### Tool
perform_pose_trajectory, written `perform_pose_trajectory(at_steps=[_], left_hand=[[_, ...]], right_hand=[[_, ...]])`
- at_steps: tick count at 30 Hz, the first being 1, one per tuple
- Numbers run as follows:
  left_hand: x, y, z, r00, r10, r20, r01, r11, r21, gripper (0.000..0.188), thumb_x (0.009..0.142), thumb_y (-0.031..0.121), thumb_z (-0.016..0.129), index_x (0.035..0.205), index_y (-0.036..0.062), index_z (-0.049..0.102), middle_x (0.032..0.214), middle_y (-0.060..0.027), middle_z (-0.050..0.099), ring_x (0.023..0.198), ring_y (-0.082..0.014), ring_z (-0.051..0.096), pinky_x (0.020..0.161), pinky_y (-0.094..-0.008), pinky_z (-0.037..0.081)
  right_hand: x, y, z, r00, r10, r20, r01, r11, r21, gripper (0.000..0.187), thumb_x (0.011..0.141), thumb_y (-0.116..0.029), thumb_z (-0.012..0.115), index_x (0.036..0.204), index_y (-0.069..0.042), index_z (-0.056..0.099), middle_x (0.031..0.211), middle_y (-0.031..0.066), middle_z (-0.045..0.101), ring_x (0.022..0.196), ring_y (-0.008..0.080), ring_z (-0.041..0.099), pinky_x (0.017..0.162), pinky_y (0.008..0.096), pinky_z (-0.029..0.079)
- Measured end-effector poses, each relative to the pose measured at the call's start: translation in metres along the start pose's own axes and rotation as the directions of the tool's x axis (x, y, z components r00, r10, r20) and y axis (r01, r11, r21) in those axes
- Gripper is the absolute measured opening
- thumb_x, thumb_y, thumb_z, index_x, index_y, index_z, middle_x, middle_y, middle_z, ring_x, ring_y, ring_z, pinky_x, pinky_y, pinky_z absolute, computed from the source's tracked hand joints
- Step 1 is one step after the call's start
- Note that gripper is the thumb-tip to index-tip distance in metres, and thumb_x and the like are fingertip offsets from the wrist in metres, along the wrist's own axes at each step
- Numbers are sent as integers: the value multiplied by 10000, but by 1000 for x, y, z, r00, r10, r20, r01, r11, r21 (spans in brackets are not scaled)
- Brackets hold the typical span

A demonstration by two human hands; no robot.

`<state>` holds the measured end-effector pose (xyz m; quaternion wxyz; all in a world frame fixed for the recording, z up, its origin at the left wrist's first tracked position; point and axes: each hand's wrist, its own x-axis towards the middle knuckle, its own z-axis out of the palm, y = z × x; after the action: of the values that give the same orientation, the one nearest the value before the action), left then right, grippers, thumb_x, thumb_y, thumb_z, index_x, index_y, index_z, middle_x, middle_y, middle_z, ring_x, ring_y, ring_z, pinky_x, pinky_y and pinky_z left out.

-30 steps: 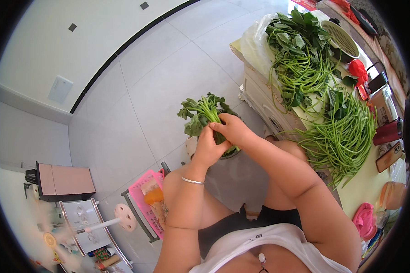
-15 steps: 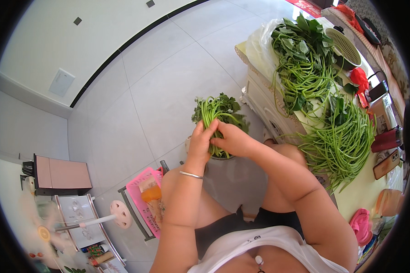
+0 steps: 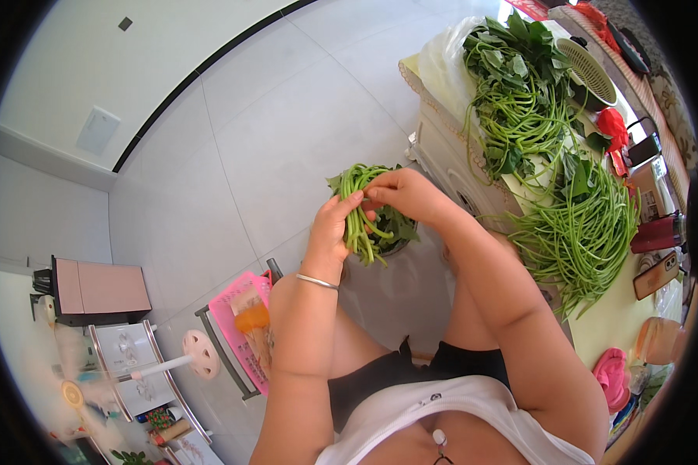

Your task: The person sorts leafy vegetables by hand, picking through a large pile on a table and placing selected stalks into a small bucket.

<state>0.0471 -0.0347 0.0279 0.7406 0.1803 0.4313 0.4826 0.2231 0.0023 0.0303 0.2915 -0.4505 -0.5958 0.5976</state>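
A bunch of long-stemmed leafy greens [image 3: 357, 221] is gripped in my left hand [image 3: 329, 232], the thumb lying across the stems and their cut ends hanging down. My right hand [image 3: 407, 198] is closed in a pinch at the upper part of this bunch, close to my left thumb; it appears to have a stem between its fingertips, partly hidden. Dark green leaves [image 3: 402, 226] show beneath my hands, over a container on the floor whose shape is mostly covered.
To the right, a table [image 3: 597, 329] bears a leafy pile [image 3: 520, 85] on a plastic bag, a heap of stems [image 3: 578, 240], a colander [image 3: 585, 74], a phone [image 3: 658, 276] and a pink cloth [image 3: 614, 380]. On the left are a pink basket [image 3: 236, 310] and a fan [image 3: 74, 394].
My right hand has risen and shifted slightly right, from gripping the bunch's lower side to pinching near its top. The bunch has tipped, so the stem ends now hang toward me.
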Motion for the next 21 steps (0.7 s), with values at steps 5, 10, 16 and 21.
perform_pose_trajectory(at_steps=[5, 10, 16, 21], left_hand=[[12, 2, -17, 1000, -27, 11, 28, 986, -161, 227, 884, 134, 650, 1019, -40, 595, 789, -103, 641, 648, -191, 633, 517, -324, 529], [23, -2, -19, 990, 48, -134, -69, 985, -157, 142, 914, 135, 621, 929, 3, 570, 753, -87, 591, 648, -196, 563, 569, -318, 482], [30, -3, -15, 973, 115, -198, -148, 975, -164, 178, 919, 109, 618, 982, -36, 537, 798, -108, 584, 686, -196, 586, 629, -312, 511], [30, -10, -14, 976, 112, -187, -155, 959, -236, 202, 925, 122, 614, 1013, -37, 524, 814, -96, 579, 670, -175, 568, 632, -302, 498]], right_hand=[[-12, -26, 5, 983, -168, -68, 174, 981, 83, 153, 834, -99, 663, 966, -27, 689, 852, 57, 679, 805, 131, 617, 735, 297, 478], [-25, -30, 19, 813, -581, 27, 543, 741, -395, 157, 754, -85, 706, 905, -46, 703, 843, 86, 653, 807, 256, 603, 724, 364, 486], [-24, -29, 28, 971, -236, -22, 214, 914, -346, 135, 741, -128, 704, 788, -11, 656, 747, 118, 631, 719, 292, 591, 659, 376, 473], [-22, -30, 29, 989, -135, -53, 116, 955, -272, 110, 723, -109, 657, 711, -11, 610, 702, 116, 601, 702, 288, 582, 609, 410, 461]])
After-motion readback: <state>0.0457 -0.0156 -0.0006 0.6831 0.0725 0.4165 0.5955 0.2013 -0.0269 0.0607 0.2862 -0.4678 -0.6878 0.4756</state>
